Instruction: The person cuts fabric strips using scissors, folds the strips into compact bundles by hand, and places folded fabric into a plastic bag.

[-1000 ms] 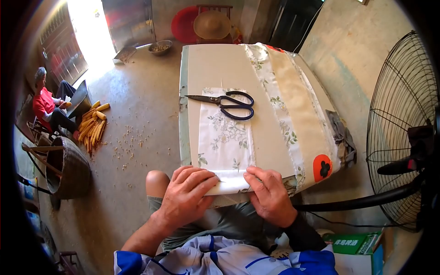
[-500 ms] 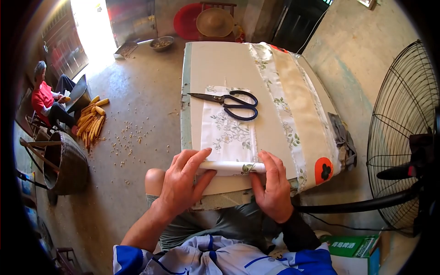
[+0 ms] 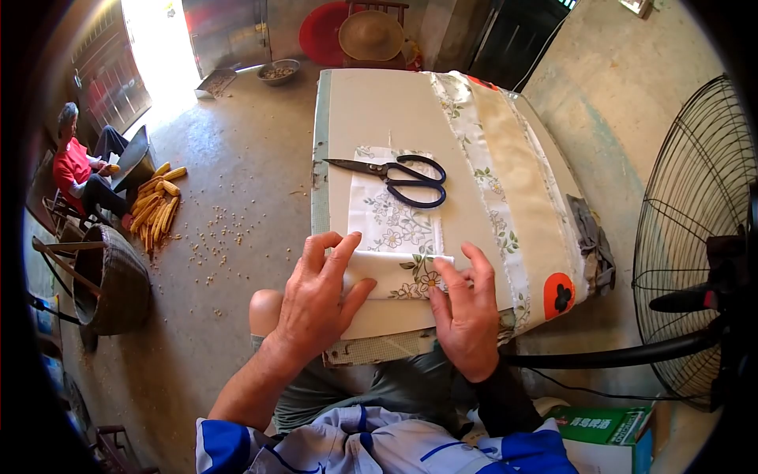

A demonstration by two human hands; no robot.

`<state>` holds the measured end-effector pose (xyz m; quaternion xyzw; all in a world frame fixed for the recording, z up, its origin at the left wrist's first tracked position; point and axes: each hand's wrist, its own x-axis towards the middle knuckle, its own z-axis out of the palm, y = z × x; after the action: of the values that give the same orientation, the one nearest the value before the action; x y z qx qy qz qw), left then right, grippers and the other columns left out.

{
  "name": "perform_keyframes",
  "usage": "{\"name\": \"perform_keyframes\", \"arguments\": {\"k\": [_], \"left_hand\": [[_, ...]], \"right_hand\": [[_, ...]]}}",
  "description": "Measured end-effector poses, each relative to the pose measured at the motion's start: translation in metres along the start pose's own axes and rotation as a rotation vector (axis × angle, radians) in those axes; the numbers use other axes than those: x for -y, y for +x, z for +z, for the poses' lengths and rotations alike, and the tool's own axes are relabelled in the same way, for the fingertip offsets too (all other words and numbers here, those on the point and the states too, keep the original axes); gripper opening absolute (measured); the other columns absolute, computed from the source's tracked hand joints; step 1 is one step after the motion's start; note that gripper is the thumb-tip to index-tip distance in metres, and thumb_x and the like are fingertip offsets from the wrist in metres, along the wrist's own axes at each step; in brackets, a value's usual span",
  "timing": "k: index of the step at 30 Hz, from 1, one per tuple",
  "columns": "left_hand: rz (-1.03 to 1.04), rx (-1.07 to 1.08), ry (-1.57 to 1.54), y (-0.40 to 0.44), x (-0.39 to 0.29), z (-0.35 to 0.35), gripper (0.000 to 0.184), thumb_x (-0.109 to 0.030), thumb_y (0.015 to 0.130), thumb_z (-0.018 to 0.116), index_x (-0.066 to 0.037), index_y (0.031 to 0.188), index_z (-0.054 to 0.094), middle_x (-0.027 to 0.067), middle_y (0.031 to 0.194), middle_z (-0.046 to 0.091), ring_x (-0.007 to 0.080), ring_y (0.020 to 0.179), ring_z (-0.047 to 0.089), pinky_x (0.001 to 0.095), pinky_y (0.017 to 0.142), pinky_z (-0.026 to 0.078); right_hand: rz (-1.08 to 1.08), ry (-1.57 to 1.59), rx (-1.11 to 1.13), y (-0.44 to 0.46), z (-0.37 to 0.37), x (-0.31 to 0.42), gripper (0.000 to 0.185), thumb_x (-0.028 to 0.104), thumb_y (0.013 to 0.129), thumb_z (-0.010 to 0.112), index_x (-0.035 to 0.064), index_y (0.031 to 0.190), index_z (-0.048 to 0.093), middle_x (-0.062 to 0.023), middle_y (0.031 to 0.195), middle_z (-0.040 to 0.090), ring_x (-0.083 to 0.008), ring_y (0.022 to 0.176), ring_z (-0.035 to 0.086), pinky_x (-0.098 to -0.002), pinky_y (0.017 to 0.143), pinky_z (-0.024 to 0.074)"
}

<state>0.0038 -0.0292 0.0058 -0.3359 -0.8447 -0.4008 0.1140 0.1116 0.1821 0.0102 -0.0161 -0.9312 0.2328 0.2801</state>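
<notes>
A white floral cloth point(image 3: 392, 225) lies on the board point(image 3: 379, 103), its near end folded over into a flat band with a flower showing. My left hand point(image 3: 316, 292) is at the left end of the fold, thumb and fingers apart, pressing on the cloth. At the right end, my right hand point(image 3: 467, 308) has its thumb and forefinger pinched on the folded edge. Scissors point(image 3: 395, 175) with dark handles rest across the far part of the cloth, slightly open, blades pointing left.
Long floral and beige fabric strips point(image 3: 505, 166) lie along the board's right side. A black fan point(image 3: 695, 237) stands at right. At left, a person point(image 3: 75, 166) in red sits by corn cobs point(image 3: 158, 209) and a basket point(image 3: 112, 280).
The cloth's near end has gone from flat, to a raised roll, to a flat fold farther up. Both hands have moved away from the board's near edge with it.
</notes>
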Motion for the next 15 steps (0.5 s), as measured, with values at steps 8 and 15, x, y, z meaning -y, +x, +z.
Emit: {"name": "perform_keyframes", "arguments": {"k": [8,15], "left_hand": [[0.314,0.086,0.242,0.000,-0.007,0.007,0.055,-0.024,0.090,0.083,-0.004,0.138,0.067,0.0168,0.156,0.056,0.0397,0.149,0.049,0.0530,0.124,0.038],[0.248,0.263,0.151,0.001,-0.011,0.021,0.067,-0.041,0.094,0.078,-0.001,0.146,0.061,0.0211,0.158,0.054,0.0410,0.152,0.045,0.0539,0.128,0.032]], "right_hand": [[-0.176,-0.247,0.062,0.003,0.004,-0.010,0.033,0.013,0.096,0.073,0.0020,0.127,0.072,-0.0124,0.139,0.068,-0.0362,0.132,0.061,-0.0477,0.108,0.0463],[-0.181,-0.242,0.112,0.003,0.000,-0.009,0.041,0.022,0.097,0.075,0.0025,0.132,0.069,-0.0134,0.143,0.065,-0.0357,0.134,0.058,-0.0486,0.109,0.0448]]}}
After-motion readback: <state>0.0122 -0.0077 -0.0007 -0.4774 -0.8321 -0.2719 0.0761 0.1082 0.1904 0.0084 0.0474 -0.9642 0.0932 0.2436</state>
